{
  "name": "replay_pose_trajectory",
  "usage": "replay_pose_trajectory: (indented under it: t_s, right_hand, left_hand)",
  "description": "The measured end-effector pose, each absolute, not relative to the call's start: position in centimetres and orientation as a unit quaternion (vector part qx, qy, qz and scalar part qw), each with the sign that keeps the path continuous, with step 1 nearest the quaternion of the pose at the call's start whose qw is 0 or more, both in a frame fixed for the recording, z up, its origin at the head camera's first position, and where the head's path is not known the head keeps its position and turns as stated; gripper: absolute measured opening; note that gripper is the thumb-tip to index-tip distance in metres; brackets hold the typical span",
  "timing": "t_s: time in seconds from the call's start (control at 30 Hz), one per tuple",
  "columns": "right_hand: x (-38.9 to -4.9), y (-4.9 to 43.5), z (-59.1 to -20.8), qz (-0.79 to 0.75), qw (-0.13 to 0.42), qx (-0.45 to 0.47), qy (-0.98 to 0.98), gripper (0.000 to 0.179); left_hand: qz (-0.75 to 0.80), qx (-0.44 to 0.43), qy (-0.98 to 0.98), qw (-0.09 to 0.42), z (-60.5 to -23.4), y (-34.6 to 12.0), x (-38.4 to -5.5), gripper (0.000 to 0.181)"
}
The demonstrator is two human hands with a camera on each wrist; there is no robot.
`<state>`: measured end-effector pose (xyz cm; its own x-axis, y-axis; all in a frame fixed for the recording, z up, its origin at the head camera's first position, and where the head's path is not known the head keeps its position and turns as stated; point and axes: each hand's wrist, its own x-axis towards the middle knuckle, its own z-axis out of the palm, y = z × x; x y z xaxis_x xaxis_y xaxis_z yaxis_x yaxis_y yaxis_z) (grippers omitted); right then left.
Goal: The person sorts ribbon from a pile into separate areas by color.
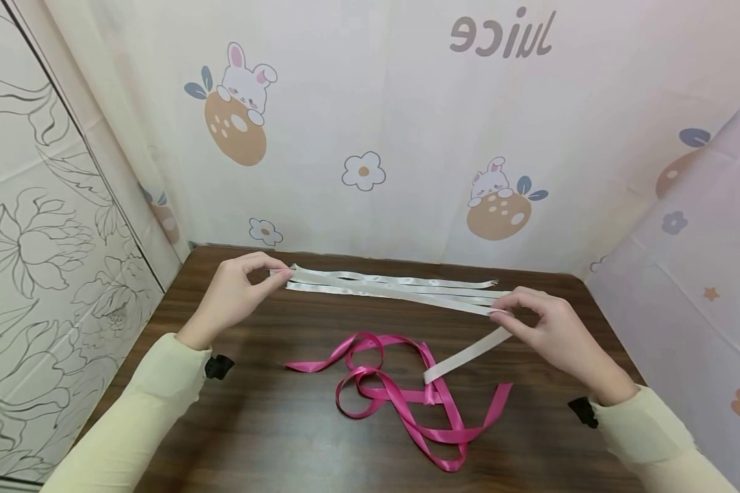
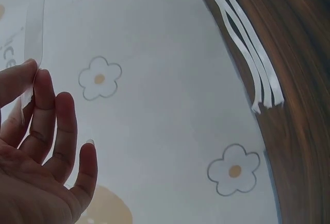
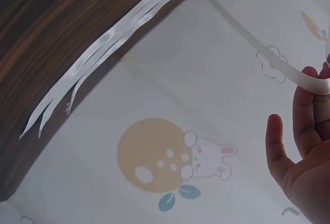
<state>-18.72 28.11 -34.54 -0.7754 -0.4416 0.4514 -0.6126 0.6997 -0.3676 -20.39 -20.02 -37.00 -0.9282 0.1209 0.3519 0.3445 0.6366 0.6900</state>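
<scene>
My left hand (image 1: 237,293) pinches one end of a white ribbon (image 1: 401,294) between thumb and fingertips. The right hand (image 1: 549,330) pinches the same ribbon farther along, so it stretches fairly straight between the two. From the right hand a loose tail (image 1: 469,355) slants down over a pink ribbon. Held up near the thumb and index finger, the white ribbon (image 2: 35,33) shows in the left wrist view. In the right wrist view the ribbon (image 3: 242,31) runs to the fingers and bends there. Three cut white strips (image 2: 258,54) lie side by side behind it along the table's back edge.
A long pink satin ribbon (image 1: 407,418) lies in loose loops mid-table. The brown wooden table (image 1: 253,424) meets a printed curtain (image 1: 370,89) at the back. Panels with flower drawings (image 1: 31,239) stand on the left, and more curtain (image 1: 684,287) on the right.
</scene>
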Motion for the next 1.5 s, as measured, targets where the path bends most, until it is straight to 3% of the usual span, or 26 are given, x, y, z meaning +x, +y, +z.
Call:
replay_pose_trajectory:
  t_s: [0.67,1.1,1.5]
  right_hand:
    - [-20.4,33.3,-36.5,0.255,0.202,0.213,-0.921,0.026]
    - [-21.4,37.1,-37.8,0.26,0.139,0.116,-0.949,0.006]
    - [-22.5,39.7,-39.0,0.243,0.1,0.065,-0.962,0.019]
  left_hand:
    - [-0.403,-0.08,-0.903,0.124,-38.8,-22.9,-21.6,0.026]
    - [-0.385,-0.06,-0.914,0.111,-40.2,-24.1,-22.6,0.03]
    - [-0.381,-0.046,-0.92,0.081,-41.9,-24.5,-24.2,0.031]
